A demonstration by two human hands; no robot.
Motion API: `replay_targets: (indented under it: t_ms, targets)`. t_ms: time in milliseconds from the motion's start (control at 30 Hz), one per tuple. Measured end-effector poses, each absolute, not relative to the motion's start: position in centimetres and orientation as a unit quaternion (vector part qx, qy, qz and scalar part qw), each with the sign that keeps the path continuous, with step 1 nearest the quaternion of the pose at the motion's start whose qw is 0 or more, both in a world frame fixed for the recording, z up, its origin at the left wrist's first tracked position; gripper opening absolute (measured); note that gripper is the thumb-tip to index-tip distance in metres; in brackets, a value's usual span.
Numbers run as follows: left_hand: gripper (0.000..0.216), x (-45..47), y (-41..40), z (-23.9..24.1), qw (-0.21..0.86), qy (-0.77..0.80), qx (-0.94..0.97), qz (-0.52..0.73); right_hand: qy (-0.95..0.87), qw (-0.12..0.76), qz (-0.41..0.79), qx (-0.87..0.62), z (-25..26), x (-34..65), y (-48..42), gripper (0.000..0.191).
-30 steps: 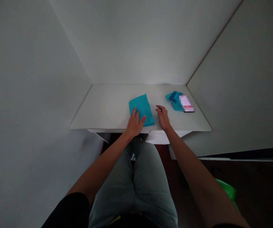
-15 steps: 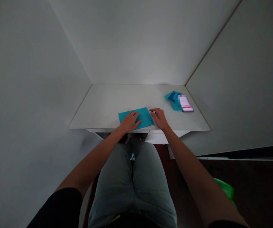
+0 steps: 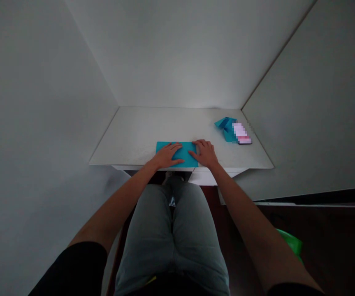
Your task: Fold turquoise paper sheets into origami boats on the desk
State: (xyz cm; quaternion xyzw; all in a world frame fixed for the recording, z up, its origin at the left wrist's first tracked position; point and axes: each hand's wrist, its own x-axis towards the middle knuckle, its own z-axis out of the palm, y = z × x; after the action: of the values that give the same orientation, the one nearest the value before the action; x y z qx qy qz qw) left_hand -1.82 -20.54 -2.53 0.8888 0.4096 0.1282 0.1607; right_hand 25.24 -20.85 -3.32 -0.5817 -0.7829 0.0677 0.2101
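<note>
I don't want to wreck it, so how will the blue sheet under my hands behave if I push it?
The blue sheet looks thin and lies flat, so it is probably light and fairly floppy. The similar blue piece nearby is bent out of flat, so this one may crease easily too.

This is a desk nook, home or office unclear. A white desk lies under the left hand and right hand; pale walls rise beyond and beside them.
</note>
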Motion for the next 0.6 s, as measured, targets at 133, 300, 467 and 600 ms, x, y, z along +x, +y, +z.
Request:
replay_targets:
  t_ms: [133, 300, 467, 600]
  targets:
    - [0.101, -2.2, -20.7, -2.7, 0.096, 0.498, 0.855, 0.108, -0.782, 0.195, 0.063, -0.589, -3.1, 25.1, -21.0, 0.061]
    - [0.102, -4.0, -20.4, -2.6, 0.077, 0.553, 0.825, 0.084, -0.785, 0.188, 0.073, -0.586, -2.9, 25.0, -21.0, 0.061]
    - [0.102, -5.2, -19.8, -2.8, 0.072, 0.566, 0.817, 0.082, -0.808, 0.176, 0.071, -0.558, -2.9, 25.1, -21.1, 0.05]
    - [0.1, -7.3, -18.9, -3.0, 0.071, 0.63, 0.769, 0.081, -0.81, 0.17, 0.062, -0.557, -2.9, 25.0, -21.1, 0.047]
